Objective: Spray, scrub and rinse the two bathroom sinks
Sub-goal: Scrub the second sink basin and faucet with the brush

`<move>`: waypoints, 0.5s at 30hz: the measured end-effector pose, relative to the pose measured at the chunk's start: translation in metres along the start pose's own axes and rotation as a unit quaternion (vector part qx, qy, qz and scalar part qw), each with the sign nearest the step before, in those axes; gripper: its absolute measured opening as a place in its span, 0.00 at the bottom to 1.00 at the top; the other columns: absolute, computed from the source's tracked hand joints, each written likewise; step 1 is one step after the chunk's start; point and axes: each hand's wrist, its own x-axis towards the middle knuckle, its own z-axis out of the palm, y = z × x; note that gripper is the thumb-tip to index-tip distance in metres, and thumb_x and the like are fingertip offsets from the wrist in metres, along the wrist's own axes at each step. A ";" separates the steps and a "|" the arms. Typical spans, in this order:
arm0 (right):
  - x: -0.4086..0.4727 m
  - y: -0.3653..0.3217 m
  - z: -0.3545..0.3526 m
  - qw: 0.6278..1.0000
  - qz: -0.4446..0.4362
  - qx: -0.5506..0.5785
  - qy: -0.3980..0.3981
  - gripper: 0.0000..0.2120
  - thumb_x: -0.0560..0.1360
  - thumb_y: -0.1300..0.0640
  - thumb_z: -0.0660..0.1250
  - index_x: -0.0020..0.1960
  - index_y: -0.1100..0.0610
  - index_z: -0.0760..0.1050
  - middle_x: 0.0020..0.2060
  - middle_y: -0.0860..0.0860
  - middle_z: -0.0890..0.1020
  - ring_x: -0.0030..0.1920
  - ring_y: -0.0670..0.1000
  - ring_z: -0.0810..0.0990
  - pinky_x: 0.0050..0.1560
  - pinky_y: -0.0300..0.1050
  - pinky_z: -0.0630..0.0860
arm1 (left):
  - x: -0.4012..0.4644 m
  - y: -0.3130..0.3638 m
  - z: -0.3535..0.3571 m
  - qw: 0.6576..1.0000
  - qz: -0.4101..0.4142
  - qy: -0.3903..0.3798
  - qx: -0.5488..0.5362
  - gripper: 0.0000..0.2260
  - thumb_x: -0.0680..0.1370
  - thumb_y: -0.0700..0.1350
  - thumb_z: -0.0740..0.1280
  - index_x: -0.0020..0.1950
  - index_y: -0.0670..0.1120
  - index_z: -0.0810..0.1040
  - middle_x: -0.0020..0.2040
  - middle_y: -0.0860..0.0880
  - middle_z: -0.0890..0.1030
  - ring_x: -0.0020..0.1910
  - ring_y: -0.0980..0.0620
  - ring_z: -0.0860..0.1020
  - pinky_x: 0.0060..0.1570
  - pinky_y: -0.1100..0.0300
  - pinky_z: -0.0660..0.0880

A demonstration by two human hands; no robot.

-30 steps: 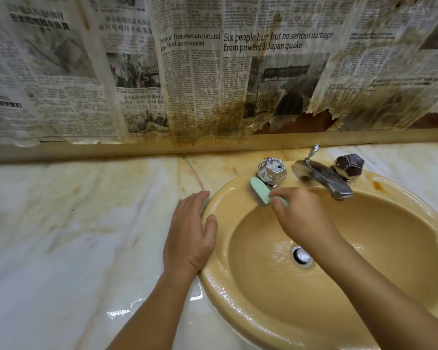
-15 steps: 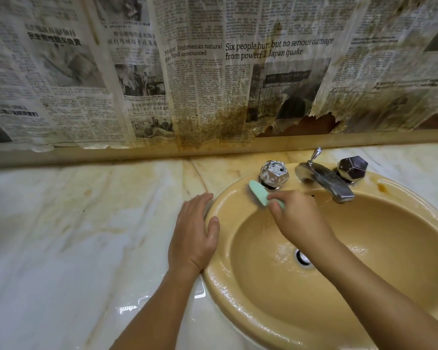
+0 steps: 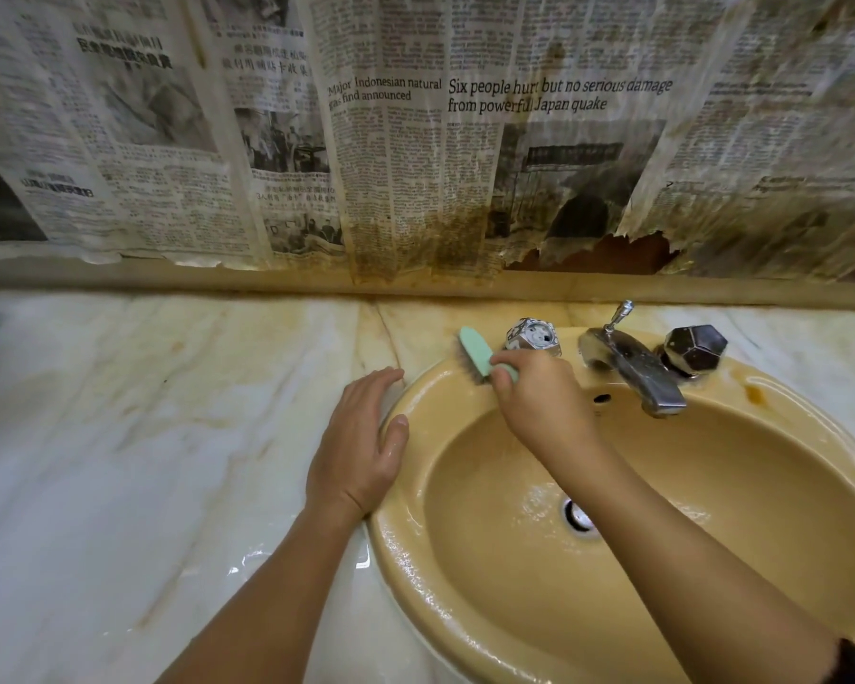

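A tan oval sink [image 3: 741, 486] is set in a marble counter, wet inside, with a chrome drain [image 3: 578, 516] at the bottom. My right hand [image 3: 539, 402] grips a mint-green scrub brush [image 3: 477, 355] whose bristles press on the sink's back left rim, just left of the left tap knob [image 3: 533, 336]. My left hand [image 3: 361, 446] lies flat on the counter, its thumb touching the sink's left rim. A chrome spout [image 3: 635, 370] and a dark right knob [image 3: 694, 348] stand at the back.
The marble counter [image 3: 144, 436] stretches to the left, wet and stained near the sink. Stained, torn newspaper [image 3: 415, 140] covers the wall behind. A rust spot [image 3: 755, 394] marks the rim at the right.
My right hand has slid the brush up and left, from the basin's inner edge below the left knob onto the back left rim. My left hand has stayed put.
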 end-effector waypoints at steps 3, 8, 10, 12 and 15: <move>-0.029 0.013 -0.007 1.000 0.005 0.015 -0.002 0.12 0.79 0.55 0.63 0.59 0.50 0.82 0.49 0.55 0.85 0.48 0.57 0.81 0.44 0.47 0.75 | -0.001 0.003 -0.002 1.000 -0.011 -0.014 -0.001 0.29 0.75 0.57 0.56 0.73 0.46 0.70 0.70 0.51 0.72 0.70 0.55 0.68 0.71 0.61 0.63; -0.052 0.028 -0.026 0.997 -0.005 0.051 -0.056 0.11 0.79 0.54 0.65 0.58 0.48 0.82 0.44 0.49 0.84 0.42 0.51 0.80 0.37 0.42 0.68 | 0.003 0.021 -0.014 0.995 -0.081 -0.059 -0.030 0.28 0.73 0.57 0.59 0.70 0.47 0.74 0.68 0.50 0.75 0.68 0.53 0.70 0.67 0.61 0.66; -0.046 0.026 -0.032 0.994 -0.004 0.099 -0.054 0.11 0.79 0.55 0.62 0.59 0.50 0.79 0.35 0.47 0.80 0.34 0.48 0.76 0.32 0.43 0.64 | 0.008 0.039 -0.021 0.982 -0.161 -0.047 -0.090 0.20 0.78 0.52 0.61 0.69 0.49 0.75 0.64 0.51 0.78 0.66 0.53 0.73 0.58 0.69 0.67; -0.047 0.025 -0.037 0.989 0.005 0.137 -0.045 0.11 0.80 0.56 0.60 0.61 0.51 0.74 0.33 0.49 0.78 0.32 0.49 0.75 0.31 0.45 0.64 | 0.010 0.056 -0.025 0.975 -0.197 0.000 -0.098 0.15 0.83 0.47 0.61 0.69 0.49 0.75 0.63 0.52 0.78 0.64 0.53 0.74 0.55 0.70 0.68; -0.057 0.024 -0.037 0.983 0.010 0.179 -0.049 0.13 0.79 0.58 0.61 0.62 0.52 0.71 0.41 0.50 0.82 0.37 0.50 0.78 0.35 0.46 0.71 | 0.002 0.079 -0.029 0.972 -0.217 0.049 -0.082 0.12 0.83 0.46 0.61 0.63 0.49 0.79 0.58 0.54 0.80 0.59 0.54 0.76 0.54 0.65 0.70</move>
